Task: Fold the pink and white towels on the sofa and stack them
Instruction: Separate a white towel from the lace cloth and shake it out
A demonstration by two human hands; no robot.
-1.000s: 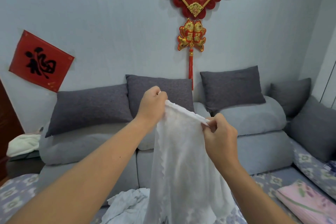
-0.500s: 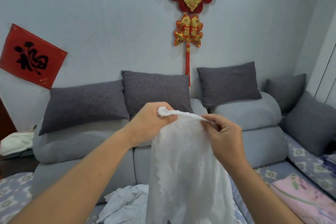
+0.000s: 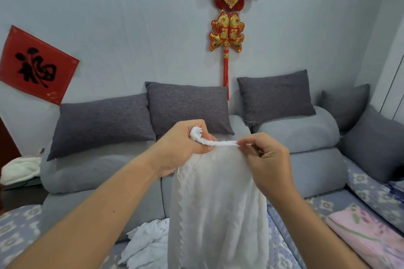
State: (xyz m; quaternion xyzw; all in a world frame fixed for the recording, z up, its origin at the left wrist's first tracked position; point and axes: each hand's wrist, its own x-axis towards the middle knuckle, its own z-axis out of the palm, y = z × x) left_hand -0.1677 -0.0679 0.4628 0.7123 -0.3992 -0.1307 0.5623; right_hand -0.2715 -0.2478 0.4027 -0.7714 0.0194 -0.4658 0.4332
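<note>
A white towel (image 3: 218, 203) hangs in front of me, held up by its top edge. My left hand (image 3: 181, 148) grips a bunched corner of that edge. My right hand (image 3: 266, 159) pinches the same edge a short way to the right, thumb and forefinger closed on the hem. A second white towel (image 3: 146, 244) lies crumpled on the sofa seat below left. A pink flowered towel (image 3: 367, 233) lies flat on the seat at the lower right.
The grey sofa (image 3: 317, 170) runs along the wall with dark grey cushions (image 3: 188, 107) on its back and more at the right corner. A flowered cover (image 3: 17, 225) lies over the seat. A white cloth (image 3: 19, 170) sits at the far left.
Both hands have dropped lower and come closer together along the towel's top edge. The left hand now holds a bunched corner. My view has tilted slightly down.
</note>
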